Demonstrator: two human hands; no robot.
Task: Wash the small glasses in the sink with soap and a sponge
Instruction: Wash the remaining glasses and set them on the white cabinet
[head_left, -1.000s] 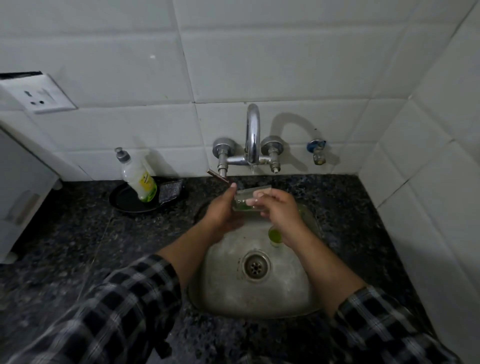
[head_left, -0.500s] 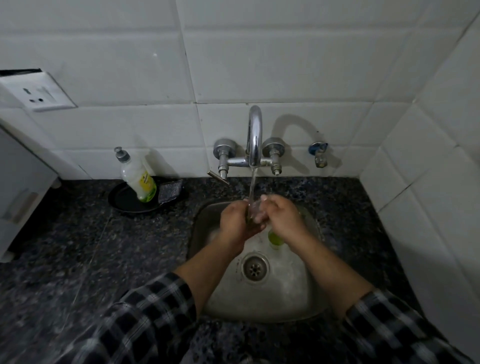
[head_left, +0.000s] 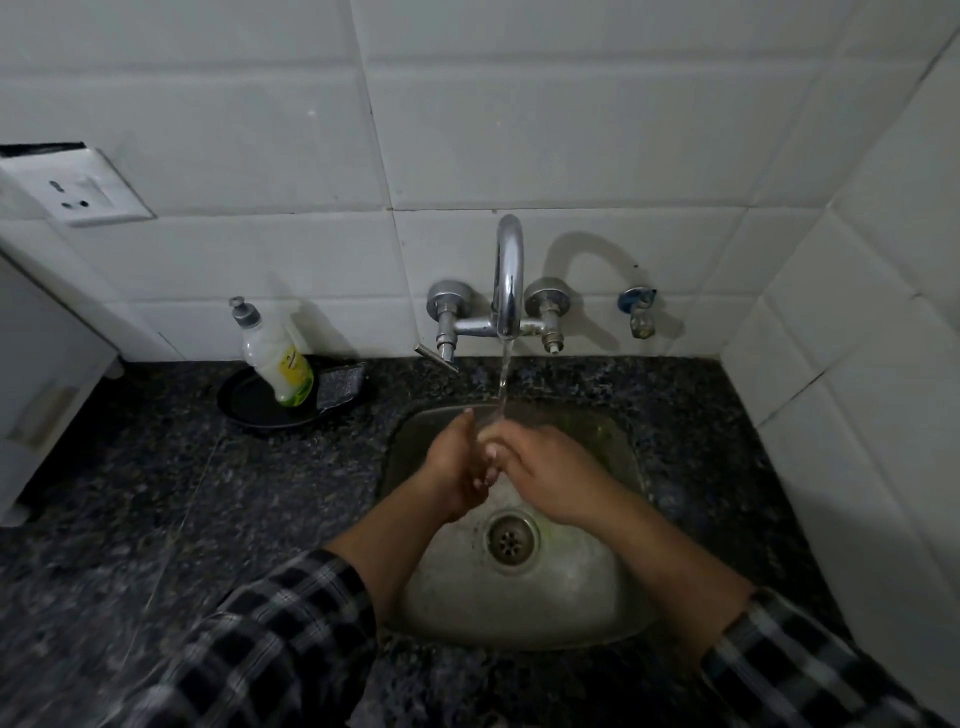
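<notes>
Task status: rinsing stage, as judged from present conditions. Water runs from the tap (head_left: 509, 275) in a thin stream (head_left: 503, 384) onto the point where both hands meet, at the far side of the sink (head_left: 618, 587). A small glass (head_left: 487, 422) is only faintly discernible there, between the hands and directly under the stream; its outline is largely hidden by the fingers and by its own transparency.

The sponge (head_left: 340, 387) lies on a dark dish (head_left: 249, 410) on the counter (head_left: 156, 493), far left of the sink, touching or just beside the soap bottle (head_left: 278, 358), which leans on the same dish. Neither is in hand, so soaping of this glass appears either finished or not begun; which, cannot be determined. No other glasses are visible in the basin or on the counter. A greenish patch shows on the sink floor beyond the right wrist; its nature is unclear. How many glasses remain cannot be established.

Hand pose: left hand (head_left: 457, 467) curled around the glass from the left, thumb side up, fingertips raised towards the stream. Right hand (head_left: 540, 467) closed against it from the right, knuckles up, fingers folded onto the glass. Both forearms converge from the near edge, checked sleeves drawn back to mid-forearm
</notes>
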